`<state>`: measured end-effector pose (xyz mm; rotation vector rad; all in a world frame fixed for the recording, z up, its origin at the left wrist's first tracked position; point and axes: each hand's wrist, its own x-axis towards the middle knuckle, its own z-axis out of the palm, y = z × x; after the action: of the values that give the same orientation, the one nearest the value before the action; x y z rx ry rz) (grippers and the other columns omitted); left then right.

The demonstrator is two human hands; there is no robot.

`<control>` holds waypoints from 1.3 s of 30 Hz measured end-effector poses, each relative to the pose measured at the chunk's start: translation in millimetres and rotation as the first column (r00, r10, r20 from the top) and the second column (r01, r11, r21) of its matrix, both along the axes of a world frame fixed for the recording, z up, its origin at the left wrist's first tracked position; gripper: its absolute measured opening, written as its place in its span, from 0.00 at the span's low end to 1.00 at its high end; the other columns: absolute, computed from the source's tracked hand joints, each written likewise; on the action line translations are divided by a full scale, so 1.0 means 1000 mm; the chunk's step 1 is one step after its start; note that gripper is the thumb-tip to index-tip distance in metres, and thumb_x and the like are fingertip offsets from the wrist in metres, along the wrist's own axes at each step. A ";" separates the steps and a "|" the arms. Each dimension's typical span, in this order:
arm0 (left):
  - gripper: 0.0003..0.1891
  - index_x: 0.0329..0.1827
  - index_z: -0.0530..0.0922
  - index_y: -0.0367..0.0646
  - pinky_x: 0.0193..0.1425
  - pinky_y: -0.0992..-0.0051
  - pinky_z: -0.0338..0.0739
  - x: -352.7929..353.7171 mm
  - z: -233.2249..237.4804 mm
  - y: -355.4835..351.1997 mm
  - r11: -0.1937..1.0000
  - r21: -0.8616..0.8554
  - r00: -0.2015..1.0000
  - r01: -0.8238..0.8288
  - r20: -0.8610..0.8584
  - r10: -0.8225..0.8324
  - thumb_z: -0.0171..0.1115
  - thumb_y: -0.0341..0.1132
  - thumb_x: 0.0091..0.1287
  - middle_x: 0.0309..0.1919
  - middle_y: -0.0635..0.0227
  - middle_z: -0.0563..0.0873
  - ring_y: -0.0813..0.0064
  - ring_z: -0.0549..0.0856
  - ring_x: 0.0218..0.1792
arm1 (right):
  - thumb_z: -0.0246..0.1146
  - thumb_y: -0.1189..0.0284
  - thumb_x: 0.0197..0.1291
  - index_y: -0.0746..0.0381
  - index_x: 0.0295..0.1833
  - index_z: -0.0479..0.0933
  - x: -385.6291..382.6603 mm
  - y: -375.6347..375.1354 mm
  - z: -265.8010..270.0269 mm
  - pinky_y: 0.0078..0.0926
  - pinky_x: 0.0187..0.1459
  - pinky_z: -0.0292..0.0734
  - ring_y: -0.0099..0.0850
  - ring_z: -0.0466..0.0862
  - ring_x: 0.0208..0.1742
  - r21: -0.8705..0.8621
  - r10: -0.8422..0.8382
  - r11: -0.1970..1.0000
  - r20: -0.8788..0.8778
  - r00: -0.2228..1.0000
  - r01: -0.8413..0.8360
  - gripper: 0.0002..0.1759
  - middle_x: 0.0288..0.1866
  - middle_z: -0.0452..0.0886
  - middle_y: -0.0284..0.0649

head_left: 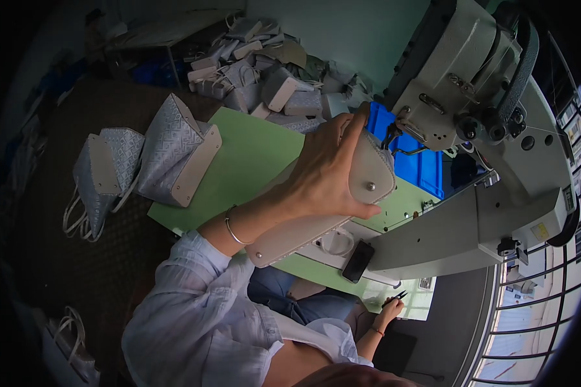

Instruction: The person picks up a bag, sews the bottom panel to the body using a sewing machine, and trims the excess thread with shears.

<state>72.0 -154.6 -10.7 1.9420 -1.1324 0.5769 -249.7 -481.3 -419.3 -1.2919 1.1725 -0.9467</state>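
Observation:
My left hand (323,164), with a bangle at the wrist, grips a handbag (297,233) by its beige base, thumb over one side and fingers along the other. Metal studs dot the base, and its far end sits right at the needle and presser-foot area of an industrial sewing machine (426,122). Most of the bag's body is hidden under my hand and arm. Lower right, my right hand (388,312) is closed around small black thread snips (396,298), points outward, over the table's edge.
Two patterned grey handbags (177,155) stand left of the green tabletop (239,138). A blue bin (419,164) sits behind the needle area. A phone (358,261) lies by the machine arm. Many more bags (258,71) are heaped at the back; barred windows (529,309) are at right.

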 end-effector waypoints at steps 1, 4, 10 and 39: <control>0.68 0.74 0.48 0.30 0.69 0.54 0.63 -0.001 0.002 0.001 0.999 0.023 0.999 0.032 -0.034 -0.032 0.81 0.53 0.35 0.66 0.41 0.60 0.45 0.66 0.64 | 0.48 0.73 0.64 0.64 0.44 0.70 0.005 0.013 0.018 0.19 0.25 0.66 0.21 0.70 0.25 0.033 -0.026 0.999 0.069 0.997 0.024 0.08 0.31 0.72 0.35; 0.62 0.74 0.54 0.36 0.68 0.55 0.63 -0.003 0.000 0.006 0.998 0.011 0.997 0.055 -0.063 -0.054 0.80 0.50 0.35 0.62 0.46 0.64 0.46 0.66 0.64 | 0.45 0.70 0.70 0.65 0.50 0.70 0.024 0.057 0.091 0.18 0.26 0.66 0.20 0.66 0.25 0.080 -0.077 0.995 0.125 0.989 0.068 0.12 0.30 0.67 0.31; 0.51 0.68 0.69 0.49 0.64 0.51 0.67 -0.022 0.017 0.056 0.990 0.016 0.989 0.144 0.022 -0.144 0.79 0.45 0.33 0.61 0.47 0.62 0.42 0.67 0.62 | 0.44 0.62 0.77 0.64 0.70 0.64 0.063 0.119 0.230 0.13 0.24 0.63 0.13 0.63 0.22 -0.362 0.296 0.888 -0.026 0.955 -0.285 0.24 0.27 0.62 0.26; 0.52 0.64 0.67 0.46 0.64 0.51 0.73 -0.101 -0.041 0.281 0.924 -0.328 0.960 -0.196 -0.258 0.112 0.66 0.73 0.41 0.69 0.39 0.59 0.45 0.72 0.63 | 0.63 0.68 0.63 0.57 0.49 0.80 0.211 0.214 0.374 0.31 0.31 0.78 0.38 0.83 0.31 -0.643 0.309 -0.235 -0.760 0.571 -0.729 0.11 0.38 0.82 0.35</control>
<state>-29.4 126.0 -52.0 1.7408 -0.6770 0.5721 -39.0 -267.7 -45.8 -2.9064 -0.3479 -0.7178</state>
